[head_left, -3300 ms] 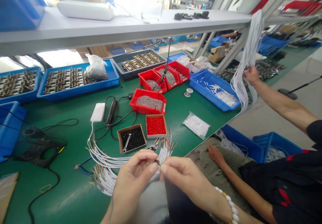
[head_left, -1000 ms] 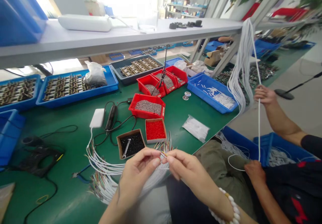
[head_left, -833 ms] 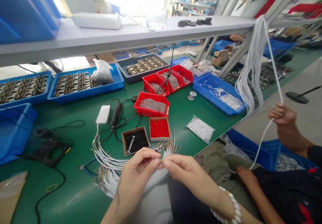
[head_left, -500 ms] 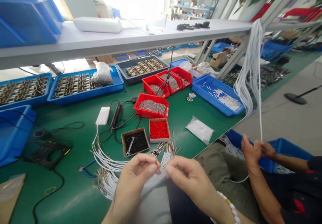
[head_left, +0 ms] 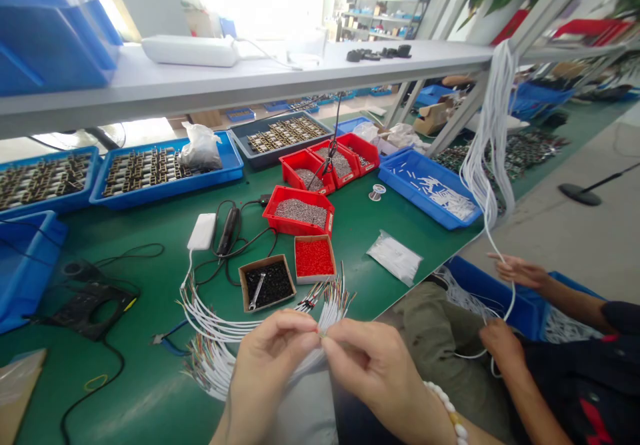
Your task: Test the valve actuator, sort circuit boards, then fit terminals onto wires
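My left hand (head_left: pixel 280 358) pinches a tiny red piece at its fingertips, low in the middle of the view. Touching or almost touching it, my right hand (head_left: pixel 373 358) pinches something thin, perhaps a wire end, too small to make out. Behind and below the hands lie bundles of white cables (head_left: pixel 215 328) with bare coloured wire ends. Just beyond the hands are a box of red pieces (head_left: pixel 314 258) and a box of black pieces (head_left: pixel 274 284) with a wrench (head_left: pixel 257 292) on top.
Red bins (head_left: pixel 299 212) of small metal parts stand mid-table. A blue tray (head_left: pixel 430 188) of white tubes and a plastic bag (head_left: pixel 395 256) are at the right. At the left lies a black holder (head_left: pixel 93 305). Another person's hands (head_left: pixel 505 342) handle white cable at the right.
My hands have come together, the fingertips now meeting or nearly so. The other person's hands have moved apart, one lower on the white cable.
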A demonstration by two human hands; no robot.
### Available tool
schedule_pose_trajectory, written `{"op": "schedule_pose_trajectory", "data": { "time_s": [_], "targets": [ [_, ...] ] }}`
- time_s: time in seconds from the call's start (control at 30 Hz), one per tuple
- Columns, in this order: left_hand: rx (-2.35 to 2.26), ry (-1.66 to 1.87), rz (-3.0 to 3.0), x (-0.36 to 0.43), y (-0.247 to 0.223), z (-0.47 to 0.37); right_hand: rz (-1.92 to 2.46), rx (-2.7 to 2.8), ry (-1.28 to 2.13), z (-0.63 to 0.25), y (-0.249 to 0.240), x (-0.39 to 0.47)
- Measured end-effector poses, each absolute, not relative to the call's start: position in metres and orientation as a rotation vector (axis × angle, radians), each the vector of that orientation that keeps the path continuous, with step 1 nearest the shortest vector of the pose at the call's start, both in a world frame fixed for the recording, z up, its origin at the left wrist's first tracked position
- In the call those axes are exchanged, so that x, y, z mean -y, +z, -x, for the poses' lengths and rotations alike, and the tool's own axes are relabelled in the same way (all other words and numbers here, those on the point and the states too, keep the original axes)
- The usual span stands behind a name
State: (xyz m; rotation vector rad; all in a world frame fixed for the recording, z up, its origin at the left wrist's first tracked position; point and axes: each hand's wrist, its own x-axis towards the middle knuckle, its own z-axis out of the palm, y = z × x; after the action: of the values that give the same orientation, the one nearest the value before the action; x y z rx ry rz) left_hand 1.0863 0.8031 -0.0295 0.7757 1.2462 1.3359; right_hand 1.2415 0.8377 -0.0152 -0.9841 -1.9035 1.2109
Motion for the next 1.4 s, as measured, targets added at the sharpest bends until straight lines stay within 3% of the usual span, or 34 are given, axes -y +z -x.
{"op": "schedule_pose_trajectory", "data": {
  "time_s": [0.1, 0.33, 0.7, 0.87, 1.07, 1.27, 1.4],
  "targets": [
    [-1.234, 1.317, -0.888, -0.802, -0.028, -1.082, 0.973, 1.946, 1.22, -1.242, -0.013, -0.838],
    [-1.191, 1.21, -1.139, -0.797, -0.025, -1.073, 0.916, 1.847, 1.678, -1.244, -0.017, -0.84],
    [-1.286, 1.051, -1.257, -0.795, -0.029, -1.071, 0.779, 1.493, 2.104, -1.242, -0.023, -0.838],
    [-1.326, 1.063, -1.261, -0.796, -0.03, -1.074, 0.778, 1.444, 2.132, -1.242, -0.024, -0.836],
    [-1.362, 1.616, -0.94, -0.797, -0.03, -1.073, 0.772, 1.504, 2.106, -1.243, -0.03, -0.84],
    [-1.233, 1.314, -0.905, -0.796, -0.03, -1.082, 0.752, 1.39, 2.123, -1.242, -0.03, -0.839],
    [-1.394, 1.405, -0.961, -0.795, -0.029, -1.082, 0.773, 1.316, 2.19, -1.242, -0.027, -0.837]
  ]
}}
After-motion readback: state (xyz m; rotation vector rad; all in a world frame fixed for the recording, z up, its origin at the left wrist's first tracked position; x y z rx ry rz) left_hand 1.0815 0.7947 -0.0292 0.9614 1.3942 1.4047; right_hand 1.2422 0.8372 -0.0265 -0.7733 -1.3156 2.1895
